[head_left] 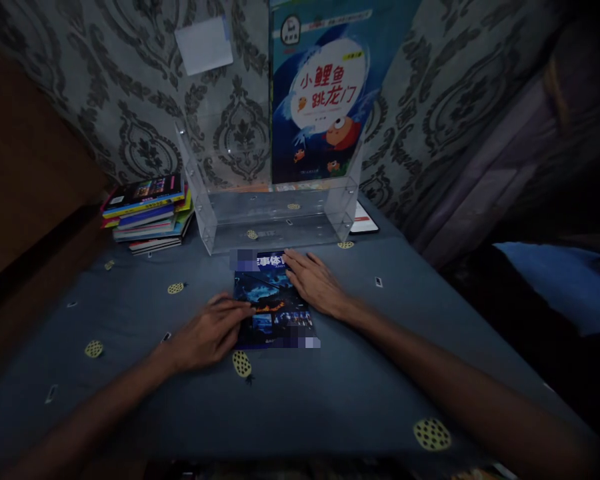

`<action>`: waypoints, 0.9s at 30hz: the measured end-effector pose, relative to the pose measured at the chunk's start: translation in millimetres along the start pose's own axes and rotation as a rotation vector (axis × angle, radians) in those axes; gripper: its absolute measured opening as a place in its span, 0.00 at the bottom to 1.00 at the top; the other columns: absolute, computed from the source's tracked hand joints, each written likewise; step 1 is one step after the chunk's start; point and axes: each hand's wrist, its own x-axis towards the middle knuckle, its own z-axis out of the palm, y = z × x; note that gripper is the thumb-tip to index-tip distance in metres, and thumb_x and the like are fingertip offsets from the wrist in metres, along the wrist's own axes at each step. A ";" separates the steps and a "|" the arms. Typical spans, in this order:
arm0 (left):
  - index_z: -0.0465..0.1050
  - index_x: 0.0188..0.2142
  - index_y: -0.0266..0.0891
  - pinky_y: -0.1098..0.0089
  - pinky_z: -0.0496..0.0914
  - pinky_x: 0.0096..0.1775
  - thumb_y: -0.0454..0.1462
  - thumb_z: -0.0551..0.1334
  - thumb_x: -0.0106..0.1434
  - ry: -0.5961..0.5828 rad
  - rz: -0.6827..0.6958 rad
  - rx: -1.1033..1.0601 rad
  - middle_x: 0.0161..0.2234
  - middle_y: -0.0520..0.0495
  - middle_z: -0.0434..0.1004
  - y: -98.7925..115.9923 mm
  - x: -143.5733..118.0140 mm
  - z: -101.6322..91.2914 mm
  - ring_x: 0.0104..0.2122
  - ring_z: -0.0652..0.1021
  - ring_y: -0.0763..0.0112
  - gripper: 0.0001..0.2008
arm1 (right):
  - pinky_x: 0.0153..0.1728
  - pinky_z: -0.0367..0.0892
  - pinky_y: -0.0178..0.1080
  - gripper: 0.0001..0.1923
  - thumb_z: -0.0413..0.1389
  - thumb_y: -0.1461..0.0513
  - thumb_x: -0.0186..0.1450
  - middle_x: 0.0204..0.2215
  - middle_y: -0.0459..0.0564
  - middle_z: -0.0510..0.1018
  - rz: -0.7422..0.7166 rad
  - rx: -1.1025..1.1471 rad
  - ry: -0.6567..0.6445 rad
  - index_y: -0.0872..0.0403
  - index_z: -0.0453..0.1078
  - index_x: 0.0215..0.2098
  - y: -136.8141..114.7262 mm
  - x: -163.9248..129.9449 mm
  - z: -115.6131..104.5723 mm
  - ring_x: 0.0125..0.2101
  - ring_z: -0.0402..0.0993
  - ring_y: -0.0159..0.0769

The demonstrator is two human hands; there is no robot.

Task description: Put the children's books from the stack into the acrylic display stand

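Note:
A dark blue book [275, 297] lies closed and face up on the cloth-covered table [350, 393], with pale Chinese characters along its top and blue and orange pictures on the cover. Over its left edge rests my left hand [215, 333], fingers stretched together onto the cover and the thumb side low by the edge. My right hand [313, 280] lies flat across the upper right corner, its fingers extended. Just beyond the book stands a clear acrylic book stand [275, 207]. A blue picture book [305, 150] with an orange fish leans upright at the stand's right side.
Several stacked books [147, 207] sit left of the stand. A white-screened device [365, 219] lies partly behind its right end. On the patterned wall [243, 127] hangs a white card [205, 47]. Dark fabric [460, 153] and a blue item [560, 287] are at the right.

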 end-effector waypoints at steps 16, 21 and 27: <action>0.69 0.55 0.37 0.58 0.68 0.51 0.29 0.50 0.67 -0.053 -0.174 0.061 0.45 0.41 0.77 -71.9 110.2 33.6 0.45 0.75 0.59 0.19 | 0.65 0.56 0.56 0.36 0.36 0.44 0.73 0.63 0.60 0.69 0.061 0.539 0.086 0.54 0.46 0.72 22.2 4.2 -7.2 0.64 0.64 0.46; 0.68 0.56 0.38 0.58 0.68 0.51 0.29 0.49 0.68 -0.060 -0.146 0.007 0.45 0.42 0.76 -70.0 128.5 41.3 0.46 0.74 0.60 0.20 | 0.67 0.52 0.57 0.38 0.39 0.41 0.72 0.65 0.58 0.66 0.143 0.742 0.082 0.51 0.42 0.73 26.0 5.9 -7.2 0.65 0.61 0.46; 0.68 0.56 0.37 0.59 0.68 0.50 0.28 0.49 0.67 -0.081 -0.114 0.048 0.43 0.41 0.76 -63.0 131.3 42.1 0.44 0.74 0.60 0.21 | 0.67 0.50 0.59 0.37 0.39 0.41 0.72 0.69 0.55 0.60 0.170 0.830 0.073 0.46 0.41 0.73 28.8 9.4 -5.1 0.65 0.62 0.46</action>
